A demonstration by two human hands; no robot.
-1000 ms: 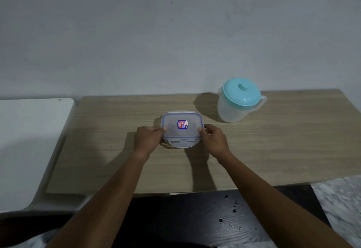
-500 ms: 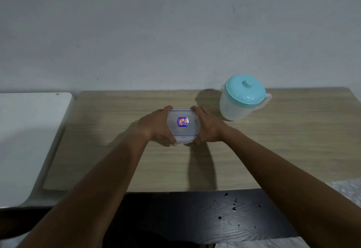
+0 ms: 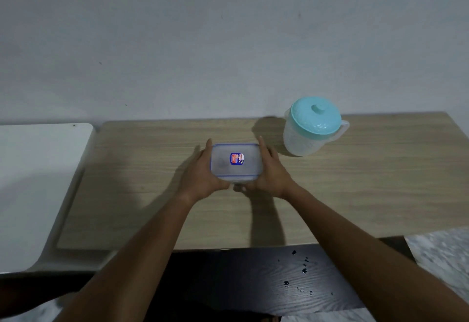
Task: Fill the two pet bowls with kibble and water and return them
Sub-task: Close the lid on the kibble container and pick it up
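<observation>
- Both hands are clamped on the container (image 3: 236, 162). The left hand (image 3: 201, 175) wraps its left side and the right hand (image 3: 272, 173) its right, with fingers (image 3: 208, 148) laid along the walls and thumbs tucked at the near edge.
- So the container sits squarely between the palms, over the middle of the table (image 3: 142, 169). I can't tell whether it's resting or just lifted.
- It's clear, stiff plastic with a snap lid, and I'd judge it light but slick. The short sides, where the hands are now, look like the safest hold. The contents are too murky to read.
- Just beyond the right fingertips stands the pitcher (image 3: 313, 125), lid on, so a wide swing that way risks a knock.
- There's plenty of bare wood left of the left hand, then the white surface (image 3: 38, 182).
- The table's near edge lies under the forearms, and the spotted dark surface (image 3: 253, 278) sits below it.
- No bowls are in view.
</observation>
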